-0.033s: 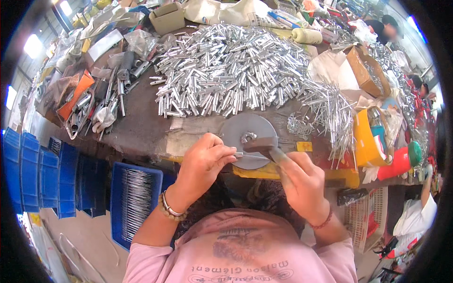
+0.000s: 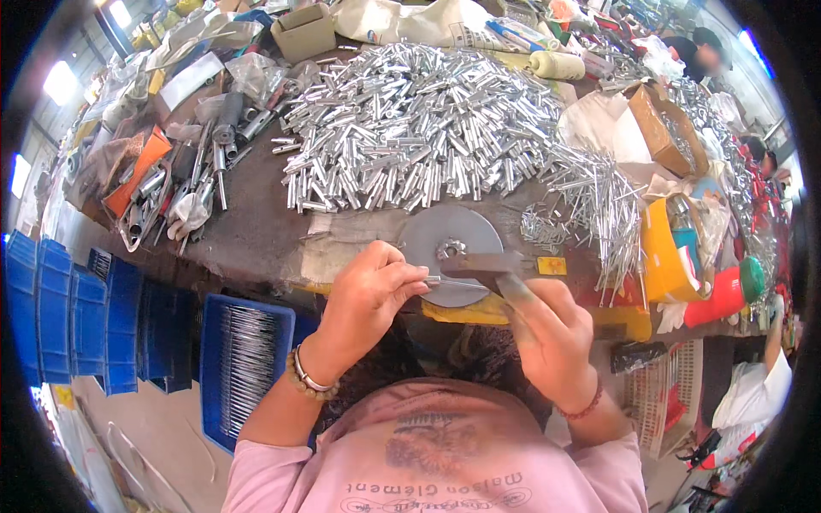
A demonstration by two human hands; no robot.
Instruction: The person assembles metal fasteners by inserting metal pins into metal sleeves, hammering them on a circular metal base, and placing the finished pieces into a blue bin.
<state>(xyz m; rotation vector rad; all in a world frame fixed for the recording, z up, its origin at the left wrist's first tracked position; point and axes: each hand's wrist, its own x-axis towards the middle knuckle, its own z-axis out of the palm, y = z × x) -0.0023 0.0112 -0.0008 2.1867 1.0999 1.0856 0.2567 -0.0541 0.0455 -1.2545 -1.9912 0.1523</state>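
Observation:
My left hand [image 2: 369,295] pinches a thin metal rod [image 2: 451,283] with a thicker sleeve at its near end. The rod lies over the front part of a round grey metal disc [image 2: 455,229] at the bench edge. In my right hand [image 2: 552,333] is a hammer, gripped by its handle. Its dark hammer head [image 2: 481,264] hangs just above the rod and disc; I cannot tell whether it touches them. A few small metal bits [image 2: 451,249] sit at the disc's middle. Behind the disc spreads a large heap of short silver tubes [image 2: 419,128].
Thin metal pins [image 2: 603,214] lie in a pile to the right, near small loose pieces [image 2: 546,226]. A yellow cut-open container [image 2: 663,256] and a red bottle [image 2: 714,295] stand beyond. At lower left, a blue bin [image 2: 286,329] holds many rods. Tools [image 2: 184,184] clutter the left side.
The hammer head has shifted slightly to the right and tilted a little, with my right hand moving along. My left hand and the rod stay in place.

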